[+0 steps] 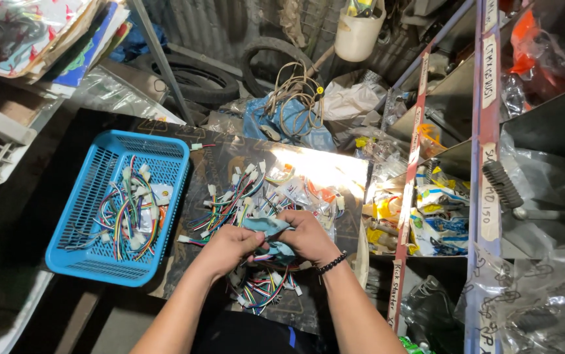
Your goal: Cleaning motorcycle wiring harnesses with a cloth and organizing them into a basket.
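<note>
Your left hand (pixel 227 246) and right hand (pixel 305 237) are both closed on a crumpled blue cloth (pixel 267 227), fingers pinching it and the wire harness (pixel 266 257) bundled inside, just above the pile of wire harnesses (pixel 250 190) on the table (pixel 335 172). Left of that pile sits the blue basket (pixel 76 226), already holding more harnesses. Tugging the cloth could, I judge, snag a connector and drag neighbouring wires off the pile toward the table's near edge.
</note>
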